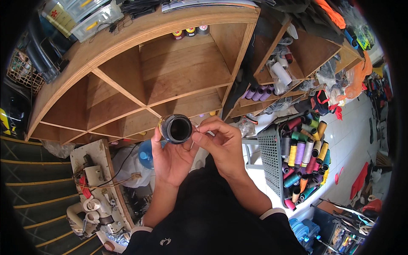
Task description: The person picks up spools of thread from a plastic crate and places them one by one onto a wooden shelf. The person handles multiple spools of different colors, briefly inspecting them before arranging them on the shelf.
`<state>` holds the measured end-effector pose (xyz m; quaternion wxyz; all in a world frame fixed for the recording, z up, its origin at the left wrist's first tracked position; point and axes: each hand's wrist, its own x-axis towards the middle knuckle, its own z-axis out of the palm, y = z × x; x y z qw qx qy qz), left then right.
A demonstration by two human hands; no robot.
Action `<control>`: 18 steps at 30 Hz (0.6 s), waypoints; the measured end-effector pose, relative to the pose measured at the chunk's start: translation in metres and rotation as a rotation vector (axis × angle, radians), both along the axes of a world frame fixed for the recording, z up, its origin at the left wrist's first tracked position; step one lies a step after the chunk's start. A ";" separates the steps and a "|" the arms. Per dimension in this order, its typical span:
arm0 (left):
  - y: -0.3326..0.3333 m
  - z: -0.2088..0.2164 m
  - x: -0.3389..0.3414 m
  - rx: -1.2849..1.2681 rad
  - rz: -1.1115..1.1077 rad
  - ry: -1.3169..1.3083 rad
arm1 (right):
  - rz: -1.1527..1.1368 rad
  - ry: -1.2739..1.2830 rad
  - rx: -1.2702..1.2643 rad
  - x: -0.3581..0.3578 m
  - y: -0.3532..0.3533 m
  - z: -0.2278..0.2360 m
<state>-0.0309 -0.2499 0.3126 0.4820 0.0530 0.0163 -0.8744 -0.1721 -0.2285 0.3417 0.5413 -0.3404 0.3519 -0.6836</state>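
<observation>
Hidden behind the dark spool (176, 128): most fingertips of the left hand (170, 161), wrapped around from below with the thumb along the left side. At the spool's right side, thumb and forefinger of the right hand (225, 148) drawn close together; cannot tell whether pinching a strand, too fine to make out. Just beyond, in the way, a wooden shelf unit (182, 70), lower compartments partly covered. To the right, a grey basket (270, 157) heaped with coloured spools (299, 153); to the left, a blue bottle (145, 154), partly hidden. Held above black clothing (204, 204), hollow end facing the camera, long axis running away from it.
</observation>
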 end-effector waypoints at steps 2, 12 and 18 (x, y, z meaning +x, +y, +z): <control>0.001 0.005 -0.001 -0.005 -0.001 -0.119 | -0.023 -0.056 0.025 0.005 0.001 -0.002; 0.002 0.001 -0.005 0.033 0.043 0.006 | -0.258 0.174 -0.055 0.023 0.000 -0.015; 0.002 0.000 -0.006 -0.035 0.038 0.114 | -0.454 0.601 -0.204 0.024 0.002 -0.017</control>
